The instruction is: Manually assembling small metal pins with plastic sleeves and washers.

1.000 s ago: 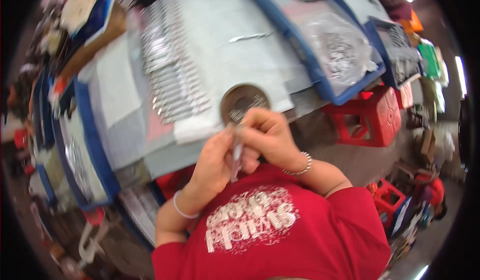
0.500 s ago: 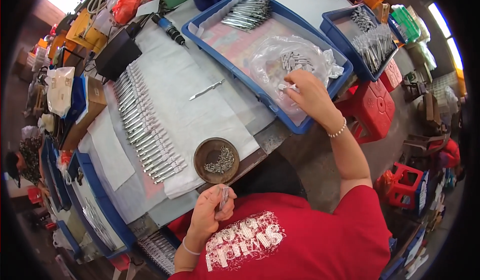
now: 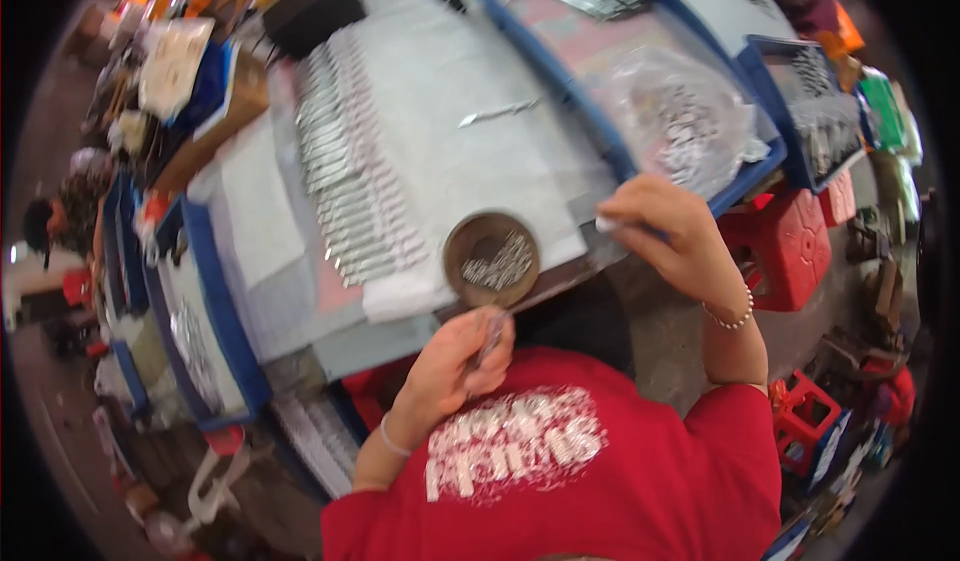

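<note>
Close to my chest, my left hand (image 3: 460, 356) is closed around a slim greyish part (image 3: 493, 333) that shows only in part between the fingers. My right hand (image 3: 665, 231) hangs over the table's front edge, beside the blue tray. Between its thumb and fingertips is a small white piece (image 3: 604, 224). A round brown bowl (image 3: 462, 283) of tiny metal pins (image 3: 505, 266) stands just beyond my left hand. In the blue tray (image 3: 548, 56) lies a clear plastic bag (image 3: 735, 111) with small white-grey pieces (image 3: 690, 126). Motion blurs the picture.
Several slim metal parts with white ends (image 3: 345, 161) lie in a row on white paper (image 3: 440, 61). One lone metal part (image 3: 498, 113) lies further right. Red stools (image 3: 785, 251) stand on the right, a second blue tray (image 3: 215, 321) at left, and a black box (image 3: 315, 11) at the back.
My right hand has drawn back from the plastic bag toward me with a small white piece. My left hand stays closed near my chest. The whole view has shifted and blurred.
</note>
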`<state>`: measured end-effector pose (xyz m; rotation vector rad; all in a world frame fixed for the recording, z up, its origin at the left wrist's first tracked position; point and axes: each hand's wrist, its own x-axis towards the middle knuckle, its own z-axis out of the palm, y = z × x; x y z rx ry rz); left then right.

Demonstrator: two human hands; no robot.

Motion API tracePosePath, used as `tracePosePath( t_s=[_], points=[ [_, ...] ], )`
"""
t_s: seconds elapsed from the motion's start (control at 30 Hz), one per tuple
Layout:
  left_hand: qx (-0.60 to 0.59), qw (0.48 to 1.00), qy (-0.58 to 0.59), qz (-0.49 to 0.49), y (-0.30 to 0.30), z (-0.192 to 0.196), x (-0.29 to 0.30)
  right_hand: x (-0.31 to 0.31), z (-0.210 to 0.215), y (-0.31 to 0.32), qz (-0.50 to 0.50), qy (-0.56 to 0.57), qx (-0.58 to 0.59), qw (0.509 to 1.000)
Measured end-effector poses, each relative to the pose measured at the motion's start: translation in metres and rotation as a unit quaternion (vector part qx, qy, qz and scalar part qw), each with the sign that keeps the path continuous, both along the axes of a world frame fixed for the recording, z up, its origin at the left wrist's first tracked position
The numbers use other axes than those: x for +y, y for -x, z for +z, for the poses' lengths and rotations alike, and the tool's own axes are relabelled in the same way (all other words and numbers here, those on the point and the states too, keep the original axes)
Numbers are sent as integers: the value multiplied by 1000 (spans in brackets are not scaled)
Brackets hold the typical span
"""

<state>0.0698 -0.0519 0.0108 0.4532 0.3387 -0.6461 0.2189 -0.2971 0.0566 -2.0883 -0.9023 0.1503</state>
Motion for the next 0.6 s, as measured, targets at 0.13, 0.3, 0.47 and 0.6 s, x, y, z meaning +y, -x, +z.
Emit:
tracePosePath(
  t_s=[0.13,0.3,0.47,0.6],
  points=[
    [-2,997,72,-25,-3,2,0,44,-8,41,104,-71,127,984],
    [-1,995,95,-15,13,6,10,73,-15,51,131,-78,204,967],
    [42,990,131,-3,31,2,20,90,-12,54,185,-64,174,965],
    [37,991,126,-1,40,5,24,101,-3,52,254,-51,68,963]
  ],
)
